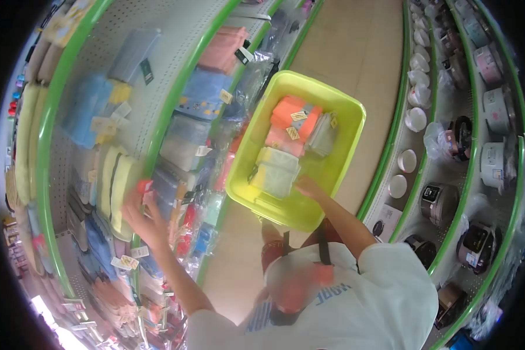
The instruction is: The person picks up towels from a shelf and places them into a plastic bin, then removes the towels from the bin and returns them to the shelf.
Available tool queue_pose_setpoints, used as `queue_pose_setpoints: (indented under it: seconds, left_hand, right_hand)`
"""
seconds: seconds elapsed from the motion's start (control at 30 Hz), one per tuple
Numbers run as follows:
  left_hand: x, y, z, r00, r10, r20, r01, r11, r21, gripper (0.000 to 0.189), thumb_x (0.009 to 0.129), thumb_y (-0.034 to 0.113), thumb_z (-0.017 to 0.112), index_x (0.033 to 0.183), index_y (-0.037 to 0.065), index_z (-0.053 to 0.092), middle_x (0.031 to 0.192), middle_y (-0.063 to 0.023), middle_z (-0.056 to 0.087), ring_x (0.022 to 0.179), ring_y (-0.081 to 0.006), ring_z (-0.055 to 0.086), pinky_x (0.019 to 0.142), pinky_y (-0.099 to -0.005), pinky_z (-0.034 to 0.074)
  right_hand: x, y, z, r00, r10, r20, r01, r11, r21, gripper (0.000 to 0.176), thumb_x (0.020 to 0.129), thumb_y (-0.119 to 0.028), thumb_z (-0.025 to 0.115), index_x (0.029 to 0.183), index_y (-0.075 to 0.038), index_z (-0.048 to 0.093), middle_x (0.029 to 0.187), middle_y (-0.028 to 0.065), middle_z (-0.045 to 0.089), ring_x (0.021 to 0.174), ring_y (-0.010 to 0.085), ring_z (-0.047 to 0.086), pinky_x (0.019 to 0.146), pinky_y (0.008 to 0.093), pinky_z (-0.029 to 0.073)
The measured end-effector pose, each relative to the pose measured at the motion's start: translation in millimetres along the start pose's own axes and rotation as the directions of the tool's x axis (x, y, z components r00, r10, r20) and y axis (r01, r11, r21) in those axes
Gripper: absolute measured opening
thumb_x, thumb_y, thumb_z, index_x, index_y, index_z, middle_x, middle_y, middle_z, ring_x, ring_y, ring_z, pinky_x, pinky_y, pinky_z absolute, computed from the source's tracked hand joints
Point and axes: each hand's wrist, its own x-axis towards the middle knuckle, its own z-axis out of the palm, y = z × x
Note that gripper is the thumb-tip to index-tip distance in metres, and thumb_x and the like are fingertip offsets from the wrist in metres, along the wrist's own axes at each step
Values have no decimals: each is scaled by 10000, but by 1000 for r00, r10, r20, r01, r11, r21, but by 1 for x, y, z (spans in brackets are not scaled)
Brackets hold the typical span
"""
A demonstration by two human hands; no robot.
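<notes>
My left hand (pixel 139 213) reaches to the shelf at the right edge of a folded yellow-green towel (pixel 120 189) with a dark stripe. Its fingers are bent around a small red tag (pixel 145 186) beside that towel. My right hand (pixel 309 186) is inside the yellow-green plastic bin (pixel 345 154), with curled fingers close to a folded white and pale yellow towel (pixel 276 172). Whether those fingers grip anything is hidden. Folded orange towels (pixel 296 112) and a grey towel (pixel 321 137), several with paper tags, also lie in the bin.
Green-edged shelves (pixel 170 114) on the left bear stacks of folded towels, among them a blue one (pixel 199 87) and a pink one (pixel 223 48). Across the aisle floor (pixel 347 46), shelves hold white bowls (pixel 406 161) and boxed-looking rice cookers (pixel 439 201).
</notes>
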Motion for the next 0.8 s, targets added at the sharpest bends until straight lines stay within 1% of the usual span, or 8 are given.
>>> queue_pose_setpoints:
  seconds: [0.07, 0.1, 0.13, 0.3, 0.37, 0.57, 0.67, 0.8]
  left_hand:
    - [-66, -17, 14, 995, 50, 89, -60, 992, 108, 271, 903, 60, 556, 1159, -30, 553, 1114, -204, 591, 1027, -341, 568, 864, -430, 455]
    - [-102, 0, 27, 970, -142, 199, 167, 979, -115, 246, 875, 53, 580, 1112, -14, 577, 1063, -177, 610, 1022, -332, 563, 884, -435, 443]
    - [-132, 6, 33, 931, -62, 359, 16, 991, 130, 263, 836, 47, 614, 1093, 7, 581, 1065, -148, 606, 1026, -321, 555, 914, -431, 425]
    - [-275, 45, 75, 629, -311, 712, 503, 861, -69, 289, 824, 74, 638, 1107, 59, 581, 1092, -147, 578, 1078, -316, 538, 947, -425, 430]
    - [-296, 53, 79, 554, -255, 793, 458, 888, -33, 276, 825, 67, 636, 1096, 59, 585, 1081, -141, 579, 1030, -291, 566, 893, -397, 470]
    - [-303, 13, 88, 469, -316, 825, 582, 813, -20, 220, 847, 11, 615, 1065, 43, 609, 1027, -125, 606, 846, -220, 643, 733, -310, 526]
    - [-288, -16, 85, 516, -362, 776, 568, 823, 7, 198, 881, 63, 599, 1077, 45, 612, 1015, -109, 633, 846, -210, 646, 729, -311, 523]
    - [-275, -39, 78, 490, -408, 770, 641, 767, -2, 188, 903, 105, 587, 1081, 50, 612, 994, -101, 666, 867, -198, 648, 733, -311, 514]
  right_hand:
    - [30, 20, 32, 990, 89, -108, -88, 996, 18, 795, 749, -508, 683, 1238, 81, 469, 1146, 287, 590, 1082, 378, 585, 917, 438, 464]
    - [58, 44, 65, 971, 82, -224, -93, 995, -36, 845, 740, -518, 692, 1262, 98, 440, 1175, 299, 571, 1117, 385, 565, 945, 434, 453]
    - [82, 61, 90, 938, 68, -340, -105, 990, -90, 896, 730, -527, 700, 1285, 115, 412, 1205, 310, 553, 1151, 392, 544, 972, 430, 441]
    - [110, 54, 105, 929, 351, -119, -247, 826, 507, 880, 664, -452, 812, 1271, 81, 462, 1233, 238, 569, 1145, 323, 559, 982, 394, 444]
    - [97, 38, 102, 943, 315, -104, -182, 751, 634, 830, 647, -388, 847, 1241, 71, 492, 1234, 211, 576, 1121, 284, 573, 959, 381, 459]
    - [99, 53, 112, 935, 342, -92, -169, 658, 734, 709, 695, -243, 843, 1243, 28, 482, 1208, 153, 591, 1062, 228, 594, 899, 360, 490]
    - [107, 67, 126, 971, 236, 31, -115, 351, 929, 718, 730, -234, 815, 1291, 7, 438, 1216, 135, 580, 1076, 240, 587, 908, 372, 489]
    - [95, 36, 112, 970, 68, 235, -243, 167, 955, 666, 787, -206, 757, 1322, -6, 415, 1236, 120, 568, 1105, 253, 578, 933, 382, 489]
